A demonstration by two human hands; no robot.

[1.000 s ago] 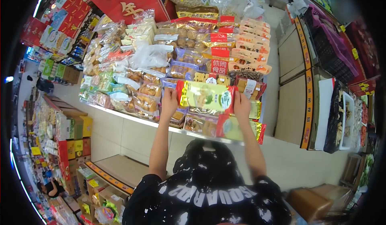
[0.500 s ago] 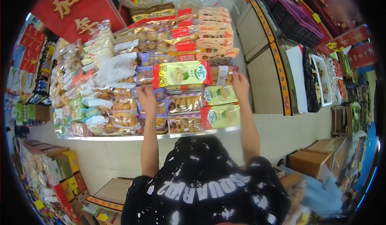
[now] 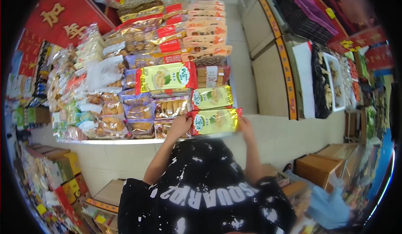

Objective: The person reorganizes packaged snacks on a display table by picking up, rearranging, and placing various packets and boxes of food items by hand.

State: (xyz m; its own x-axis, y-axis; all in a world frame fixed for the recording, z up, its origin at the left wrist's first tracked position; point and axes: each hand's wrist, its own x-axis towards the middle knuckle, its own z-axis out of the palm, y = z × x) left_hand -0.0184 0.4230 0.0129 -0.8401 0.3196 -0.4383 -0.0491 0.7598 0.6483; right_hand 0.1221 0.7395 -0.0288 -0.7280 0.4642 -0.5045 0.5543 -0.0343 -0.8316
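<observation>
1. Plastic bag (image 3: 104, 73): crumpled, lying over snacks on the counter (image 3: 109, 142).
2. Purple packs (image 3: 138, 112): in a column beside the cookie pack (image 3: 172, 107).
3. Top pack (image 3: 165, 78): red-ended and green, lying on a stack behind the cookie pack.
4. Left hand (image 3: 181, 125): fingers pinching the near pack's red left end.
5. Near pack (image 3: 215, 122): green, at the counter's front edge, between both hands, just in front of the far pack (image 3: 212, 97).
6. Right hand (image 3: 244, 128): slightly blurred, fingers pinching the near pack's right end.

Open aisle (image 3: 243, 77) beside packed display (image 3: 104, 142)
</observation>
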